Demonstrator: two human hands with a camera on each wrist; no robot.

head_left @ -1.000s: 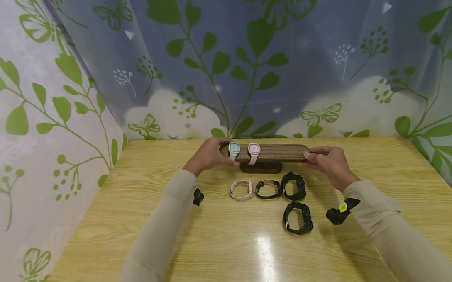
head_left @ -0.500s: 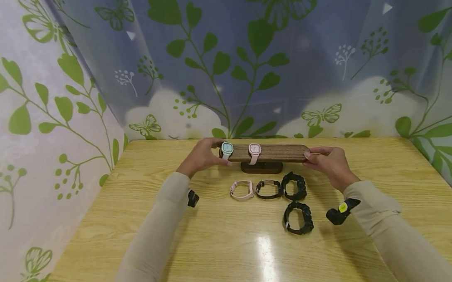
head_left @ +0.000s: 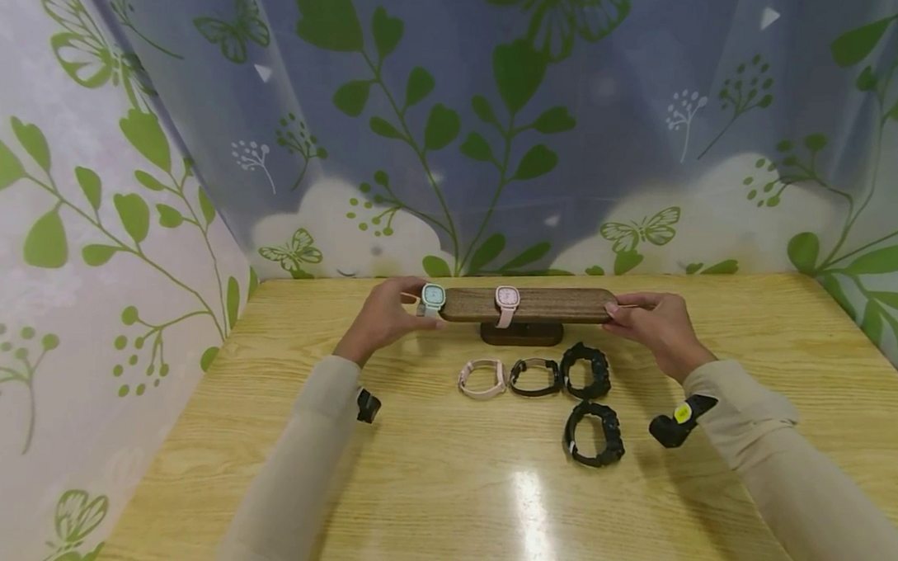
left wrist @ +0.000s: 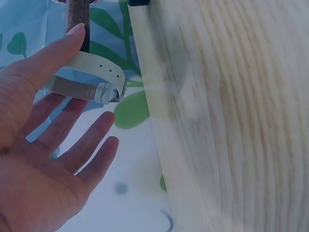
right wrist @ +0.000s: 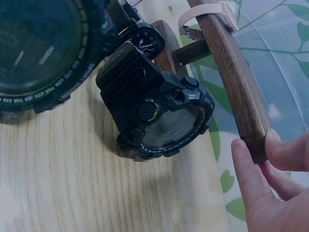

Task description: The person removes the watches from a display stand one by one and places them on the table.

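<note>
A dark wooden watch stand (head_left: 559, 305) stands near the table's back edge, a pink square watch (head_left: 507, 297) looped round its bar. My left hand (head_left: 381, 315) holds a mint-green watch (head_left: 434, 296) between thumb and fingers at the bar's left end. In the left wrist view its buckled pale strap (left wrist: 99, 66) forms a closed loop beside the end of the bar (left wrist: 77, 17); the dial is hidden there. My right hand (head_left: 659, 325) pinches the bar's right end, thumb on one side and fingers on the other, as the right wrist view also shows.
In front of the stand, on the wooden table (head_left: 441, 495), lie a pink watch (head_left: 481, 379), a slim black watch (head_left: 533, 377) and two chunky black watches, one farther back (head_left: 584, 371) and one nearer (head_left: 595, 434). A patterned curtain (head_left: 424, 131) hangs behind.
My left hand has moved left along the bar with the mint-green watch, from beside the pink watch to the bar's left end. My right hand has kept its hold on the other end.
</note>
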